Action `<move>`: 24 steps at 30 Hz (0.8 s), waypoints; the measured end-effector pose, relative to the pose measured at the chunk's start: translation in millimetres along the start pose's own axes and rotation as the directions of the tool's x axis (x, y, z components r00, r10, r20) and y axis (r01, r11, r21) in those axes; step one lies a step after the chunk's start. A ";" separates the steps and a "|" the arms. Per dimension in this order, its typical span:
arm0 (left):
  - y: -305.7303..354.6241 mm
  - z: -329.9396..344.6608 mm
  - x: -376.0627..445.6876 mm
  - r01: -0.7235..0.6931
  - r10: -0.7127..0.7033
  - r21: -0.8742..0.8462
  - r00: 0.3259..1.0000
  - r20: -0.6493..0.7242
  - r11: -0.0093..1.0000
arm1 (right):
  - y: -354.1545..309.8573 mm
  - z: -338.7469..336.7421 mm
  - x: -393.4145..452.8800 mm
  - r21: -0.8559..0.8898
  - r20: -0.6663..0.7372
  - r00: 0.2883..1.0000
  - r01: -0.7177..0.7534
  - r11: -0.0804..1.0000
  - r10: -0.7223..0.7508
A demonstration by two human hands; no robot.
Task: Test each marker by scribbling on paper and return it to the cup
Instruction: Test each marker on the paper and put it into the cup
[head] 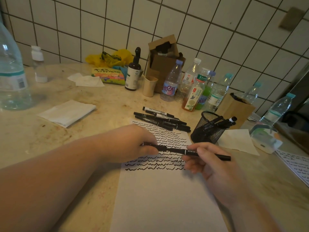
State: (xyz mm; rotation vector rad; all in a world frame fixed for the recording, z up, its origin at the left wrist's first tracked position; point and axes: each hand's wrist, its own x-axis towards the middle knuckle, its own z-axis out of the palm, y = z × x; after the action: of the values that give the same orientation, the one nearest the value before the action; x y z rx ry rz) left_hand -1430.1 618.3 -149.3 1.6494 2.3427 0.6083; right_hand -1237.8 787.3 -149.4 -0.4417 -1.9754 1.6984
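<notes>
A white sheet of paper (160, 195) lies on the counter, its upper half covered in rows of black scribbles. Over the scribbles I hold one black marker (177, 150) level with both hands. My left hand (132, 143) grips its left end, where the cap sits. My right hand (205, 161) pinches the barrel further right. Several black markers (162, 120) lie in a loose pile at the paper's far edge. A black mesh cup (207, 128) stands tilted right of the paper with a few markers in it.
Plastic bottles (195, 87), a beige cup (149, 86), a dark pump bottle (133, 72) and cardboard boxes (163, 62) crowd the tiled wall. Folded tissues (66, 113) lie left, another tissue (239, 141) and a second scribbled sheet (296, 163) right. A large water bottle (11, 72) stands far left.
</notes>
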 end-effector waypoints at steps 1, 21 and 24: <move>1.2 -0.4 -0.2 0.003 -0.002 -0.008 1.000 0.008 1.000 | -0.6 0.7 -0.4 -0.021 -0.001 1.000 -0.001 1.000 0.001; 6.7 -15.1 -15.2 -0.032 0.165 -0.595 0.971 0.171 0.803 | -39.2 5.1 -9.0 -0.168 0.205 0.976 0.106 0.980 -0.070; 11.6 -11.2 -5.3 0.032 -0.007 -0.533 0.999 0.049 0.845 | -41.8 0.4 -0.1 -0.232 0.052 0.994 0.101 0.967 -0.092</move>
State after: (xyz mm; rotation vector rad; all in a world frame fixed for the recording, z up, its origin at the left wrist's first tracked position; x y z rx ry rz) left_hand -1422.9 614.3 -134.4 1.3548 1.9057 1.0892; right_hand -1234.9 779.7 -108.4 -0.3882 -2.2007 1.4311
